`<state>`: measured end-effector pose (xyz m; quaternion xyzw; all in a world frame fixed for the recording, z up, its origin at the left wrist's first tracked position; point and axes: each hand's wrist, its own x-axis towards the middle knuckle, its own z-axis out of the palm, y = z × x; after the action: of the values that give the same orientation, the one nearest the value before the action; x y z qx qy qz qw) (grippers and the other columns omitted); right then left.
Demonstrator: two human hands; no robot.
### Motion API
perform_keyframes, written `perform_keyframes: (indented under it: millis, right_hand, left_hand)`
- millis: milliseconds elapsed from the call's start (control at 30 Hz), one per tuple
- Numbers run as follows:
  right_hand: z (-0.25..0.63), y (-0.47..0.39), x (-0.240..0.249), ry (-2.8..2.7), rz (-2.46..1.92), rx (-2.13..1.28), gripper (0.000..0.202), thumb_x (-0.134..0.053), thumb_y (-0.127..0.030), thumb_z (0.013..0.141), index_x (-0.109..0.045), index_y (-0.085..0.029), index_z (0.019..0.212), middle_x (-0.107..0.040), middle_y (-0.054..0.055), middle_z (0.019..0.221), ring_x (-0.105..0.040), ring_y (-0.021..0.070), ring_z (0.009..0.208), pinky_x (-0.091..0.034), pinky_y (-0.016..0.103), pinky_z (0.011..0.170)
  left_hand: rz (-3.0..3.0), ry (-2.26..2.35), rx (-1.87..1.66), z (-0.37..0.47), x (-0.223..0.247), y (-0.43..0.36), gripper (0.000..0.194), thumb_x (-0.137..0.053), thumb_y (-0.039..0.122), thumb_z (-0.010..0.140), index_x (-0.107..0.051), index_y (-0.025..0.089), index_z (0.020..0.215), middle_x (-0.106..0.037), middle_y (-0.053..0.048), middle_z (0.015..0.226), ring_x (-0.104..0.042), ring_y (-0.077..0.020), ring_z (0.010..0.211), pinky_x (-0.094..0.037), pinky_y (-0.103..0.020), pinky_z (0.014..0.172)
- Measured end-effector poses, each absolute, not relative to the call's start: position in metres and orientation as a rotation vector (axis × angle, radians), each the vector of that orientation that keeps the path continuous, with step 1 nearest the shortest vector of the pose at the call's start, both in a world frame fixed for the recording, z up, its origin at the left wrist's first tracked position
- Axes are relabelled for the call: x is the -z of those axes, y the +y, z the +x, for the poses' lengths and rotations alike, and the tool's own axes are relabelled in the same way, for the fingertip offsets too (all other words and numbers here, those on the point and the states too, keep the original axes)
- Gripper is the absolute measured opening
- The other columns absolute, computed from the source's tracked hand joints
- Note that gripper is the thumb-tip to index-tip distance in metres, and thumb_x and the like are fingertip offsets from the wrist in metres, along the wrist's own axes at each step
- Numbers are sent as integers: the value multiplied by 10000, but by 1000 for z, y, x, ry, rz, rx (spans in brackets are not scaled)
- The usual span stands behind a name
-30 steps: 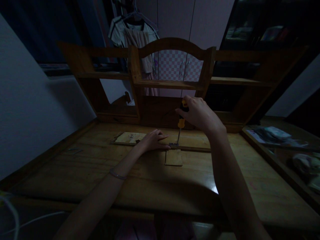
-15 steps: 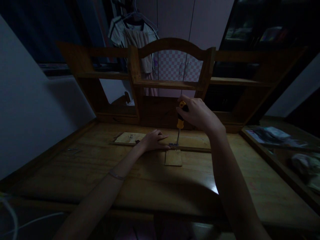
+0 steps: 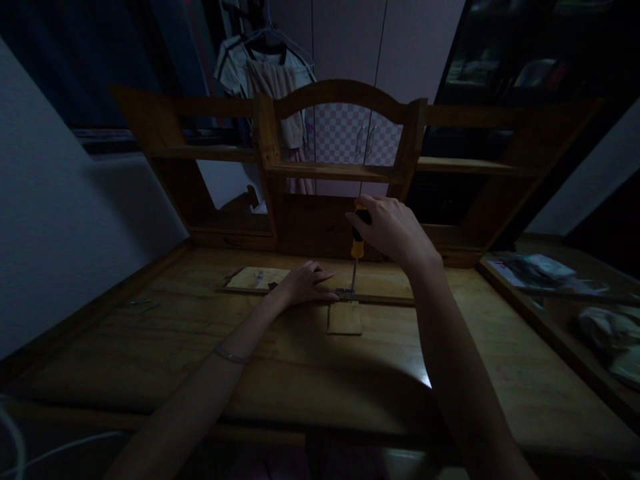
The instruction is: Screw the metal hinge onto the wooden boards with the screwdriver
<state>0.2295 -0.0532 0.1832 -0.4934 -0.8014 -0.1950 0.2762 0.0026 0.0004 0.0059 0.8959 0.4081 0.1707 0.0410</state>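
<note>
My right hand is wrapped round the yellow and black handle of a screwdriver, which stands nearly upright. Its tip meets a small metal hinge-like plate at the front edge of a long wooden board. Fingers apart, my left hand lies flat on the board, its thumb close to the metal plate. Just in front of the plate lies a small square wood piece. Whether a screw sits under the tip is too small to tell.
The board lies on a wooden desk with a shelf unit along its back. Small metal bits lie at the left. On the right, a lower surface holds papers and plastic and a crumpled cloth.
My right hand and its grip on the screwdriver handle have turned slightly. The whole view has shifted a little; my left hand stays on the board.
</note>
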Motion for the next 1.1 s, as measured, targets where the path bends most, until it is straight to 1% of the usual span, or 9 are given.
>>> perform_keyframes:
  millis: [67, 233, 300, 467, 633, 700, 833, 900, 1100]
  right_hand:
    - [229, -54, -184, -2155, -1306, 500, 203, -523, -309, 988, -625, -149, 1061, -632, 117, 975, -615, 288, 922, -430, 334, 774]
    - [230, -51, -184, -2202, -1250, 458, 126, -512, -203, 963, -607, -141, 1018, -623, 101, 996, -608, 257, 953, -417, 307, 815]
    - [229, -52, -183, -2184, -1294, 521, 130, -525, -248, 982, -601, -148, 1015, -624, 96, 974, -612, 261, 912, -416, 311, 770]
    - [227, -59, -184, -2118, -1418, 586, 292, -490, -429, 1012, -622, -171, 1047, -610, 99, 972, -611, 277, 832, -402, 321, 673]
    - [227, -57, -185, -2218, -1308, 418, 209, -508, -272, 983, -602, -135, 1109, -612, 103, 1082, -594, 253, 973, -412, 304, 817]
    - [227, -55, -184, -2218, -1330, 446, 185, -510, -257, 989, -597, -127, 1088, -624, 110, 1063, -596, 256, 973, -408, 303, 815]
    - [225, -59, -184, -2159, -1457, 523, 324, -467, -425, 1035, -599, -128, 1044, -637, 126, 954, -611, 296, 897, -408, 331, 727]
    - [225, -62, -186, -2151, -1453, 498, 365, -448, -462, 1033, -601, -133, 1063, -629, 125, 981, -610, 305, 902, -414, 345, 730]
    - [226, -55, -183, -2211, -1275, 417, 223, -501, -244, 981, -595, -135, 1151, -605, 101, 1115, -595, 256, 1000, -417, 318, 844]
  left_hand:
    - [2741, 1245, -512, 3, -7, 0, 808, -549, 810, 732, -602, 275, 1335, -584, -92, 1149, -551, -246, 1046, -426, -326, 897]
    - [2758, 1232, -515, 3, -5, 2, 809, -549, 807, 735, -601, 268, 1337, -586, -93, 1149, -545, -244, 1054, -423, -324, 905]
    - [2760, 1237, -523, 3, -4, 3, 813, -549, 809, 734, -595, 272, 1343, -584, -92, 1153, -544, -244, 1056, -420, -328, 912]
    - [2752, 1248, -489, 3, -5, 2, 829, -542, 820, 728, -597, 264, 1341, -587, -92, 1145, -550, -244, 1043, -415, -330, 913]
    - [2737, 1255, -490, 3, -8, -1, 816, -533, 817, 738, -594, 274, 1343, -585, -85, 1163, -546, -245, 1060, -416, -323, 912]
    - [2739, 1252, -487, 3, -7, 0, 813, -537, 814, 739, -592, 275, 1346, -587, -87, 1157, -546, -245, 1060, -416, -324, 906]
    - [2760, 1257, -503, 4, -6, 1, 801, -550, 810, 733, -598, 287, 1337, -586, -86, 1148, -548, -242, 1045, -418, -329, 900]
    - [2773, 1249, -519, 4, -6, 1, 801, -541, 811, 739, -595, 285, 1341, -587, -86, 1136, -548, -240, 1038, -420, -330, 898]
    - [2756, 1239, -498, 4, -8, -1, 821, -533, 822, 734, -595, 273, 1341, -585, -87, 1147, -546, -239, 1052, -426, -326, 900]
